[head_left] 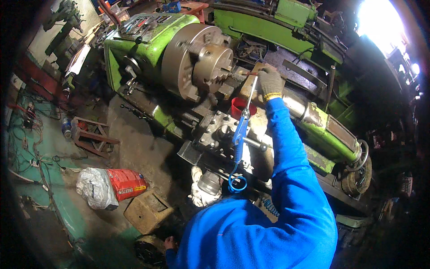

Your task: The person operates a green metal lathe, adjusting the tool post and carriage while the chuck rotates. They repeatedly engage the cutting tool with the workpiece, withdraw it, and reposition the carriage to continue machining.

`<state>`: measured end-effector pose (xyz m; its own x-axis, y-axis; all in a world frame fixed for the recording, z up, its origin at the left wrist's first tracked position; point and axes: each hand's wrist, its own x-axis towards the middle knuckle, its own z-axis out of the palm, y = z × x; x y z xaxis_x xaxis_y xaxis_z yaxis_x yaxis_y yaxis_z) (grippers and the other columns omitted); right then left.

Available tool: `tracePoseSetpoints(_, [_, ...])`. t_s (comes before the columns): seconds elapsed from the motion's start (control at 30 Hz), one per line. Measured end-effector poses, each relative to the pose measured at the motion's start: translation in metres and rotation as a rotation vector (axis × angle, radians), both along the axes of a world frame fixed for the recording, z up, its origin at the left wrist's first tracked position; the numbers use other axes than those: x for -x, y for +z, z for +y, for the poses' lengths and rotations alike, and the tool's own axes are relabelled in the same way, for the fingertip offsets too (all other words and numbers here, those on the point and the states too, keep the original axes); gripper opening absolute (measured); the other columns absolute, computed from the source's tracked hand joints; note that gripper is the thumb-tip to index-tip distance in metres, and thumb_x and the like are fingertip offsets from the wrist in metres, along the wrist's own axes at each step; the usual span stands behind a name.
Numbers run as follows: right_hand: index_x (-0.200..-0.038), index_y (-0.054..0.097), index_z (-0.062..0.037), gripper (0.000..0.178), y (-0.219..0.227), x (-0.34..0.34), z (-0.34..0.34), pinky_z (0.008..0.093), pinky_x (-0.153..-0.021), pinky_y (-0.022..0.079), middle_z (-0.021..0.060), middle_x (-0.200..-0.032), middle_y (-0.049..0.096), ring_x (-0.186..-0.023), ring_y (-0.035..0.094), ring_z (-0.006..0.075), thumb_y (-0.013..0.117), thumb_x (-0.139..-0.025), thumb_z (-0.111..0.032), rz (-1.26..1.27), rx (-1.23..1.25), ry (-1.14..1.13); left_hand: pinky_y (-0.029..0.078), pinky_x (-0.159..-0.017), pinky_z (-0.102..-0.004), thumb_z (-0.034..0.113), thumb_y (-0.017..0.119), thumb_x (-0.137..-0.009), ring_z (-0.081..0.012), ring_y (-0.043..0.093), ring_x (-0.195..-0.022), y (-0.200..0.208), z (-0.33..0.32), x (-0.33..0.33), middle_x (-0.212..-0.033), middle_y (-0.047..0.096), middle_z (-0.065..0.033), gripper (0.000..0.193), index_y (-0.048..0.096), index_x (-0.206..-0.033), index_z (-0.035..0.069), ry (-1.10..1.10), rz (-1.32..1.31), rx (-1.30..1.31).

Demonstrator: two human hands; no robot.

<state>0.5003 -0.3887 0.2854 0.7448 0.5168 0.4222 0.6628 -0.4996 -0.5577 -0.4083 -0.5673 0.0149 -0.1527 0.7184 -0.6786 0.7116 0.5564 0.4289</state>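
My right hand [271, 84], in a knitted work glove with a yellow cuff, reaches over the lathe, closed on a slim reddish-brown tool [251, 73]. That tool points left toward the jaws of the lathe chuck [212, 67]; its exact kind is unclear. Just below the glove rises the long silver nozzle of a blue air blow gun [241, 132], which stands by a red cup [239, 107] on the carriage. My left hand [169, 243] shows only in part at the lower edge, beside a dark round object [150, 251]. Its fingers are mostly hidden by my sleeve.
The tool post [217, 132] with its bolts sits in front of the chuck. A handwheel [359, 155] ends the green tailstock at right. On the floor at left lie a red and white sack [125, 183], a tan box [148, 211], a small metal stand [94, 136] and cables.
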Motion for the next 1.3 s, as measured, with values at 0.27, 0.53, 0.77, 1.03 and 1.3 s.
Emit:
tracePoseSetpoints(0.27, [-0.107, 0.074, 0.0014, 0.030, 0.070, 0.093, -0.117, 0.0355, -0.075, 0.055, 0.0137, -0.088, 0.074, -0.080, 0.071, 0.0212, 0.066, -0.096, -0.025, 0.419, -0.269, -0.062, 0.058, -0.079, -0.0457, 0.039, 0.070, -0.100, -0.0255, 0.069, -0.092, 0.007, 0.011, -0.006, -0.100, 0.073, -0.0137, 0.039, 0.071, -0.113, 0.002, -0.077, -0.011, -0.018])
tracePoseSetpoints(0.53, [-0.117, 0.073, -0.0066, 0.028, -0.015, 0.103, -0.103, 0.0376, -0.070, 0.058, 0.0168, -0.096, 0.075, -0.079, 0.074, 0.0233, 0.064, -0.097, -0.024, 0.287, 0.004, 0.024, 0.057, -0.083, -0.0444, 0.040, 0.070, -0.100, -0.0244, 0.069, -0.095, 0.017, 0.014, 0.005, -0.099, 0.074, -0.0153, 0.041, 0.072, -0.110, 0.001, -0.266, 0.103, -0.016])
tracePoseSetpoints(0.77, [-0.133, 0.069, -0.0085, 0.040, 0.003, 0.123, -0.143, 0.0382, -0.084, 0.058, 0.0166, -0.116, 0.076, -0.092, 0.075, 0.0275, 0.065, -0.097, -0.024, 0.370, -0.223, -0.077, 0.054, -0.084, -0.0455, 0.042, 0.067, -0.100, -0.0317, 0.068, -0.093, 0.020, 0.051, 0.011, -0.098, 0.073, -0.0160, 0.039, 0.073, -0.102, 0.003, -0.326, -0.021, -0.117])
tracePoseSetpoints(1.03, [-0.122, 0.070, 0.0001, 0.037, -0.023, 0.181, -0.279, 0.0392, -0.097, 0.054, 0.0197, -0.119, 0.073, -0.111, 0.070, 0.0332, 0.064, -0.095, -0.025, 0.341, -0.216, -0.379, 0.052, -0.071, -0.0479, 0.043, 0.062, -0.102, -0.0355, 0.066, -0.078, -0.019, 0.087, 0.010, -0.090, 0.072, -0.0169, 0.040, 0.070, -0.101, 0.005, -0.892, 0.121, -0.041])
tracePoseSetpoints(1.3, [-0.142, 0.060, 0.0019, 0.074, -0.002, 0.267, -0.404, 0.0413, -0.117, 0.042, 0.0225, -0.149, 0.058, -0.139, 0.054, 0.0368, 0.080, -0.086, -0.043, 0.245, 0.149, -0.549, 0.049, -0.048, -0.0341, 0.030, 0.070, -0.100, -0.0196, 0.063, -0.070, -0.071, 0.109, -0.068, -0.083, 0.063, -0.0057, 0.023, 0.064, -0.114, 0.012, -0.182, -0.290, 0.267])
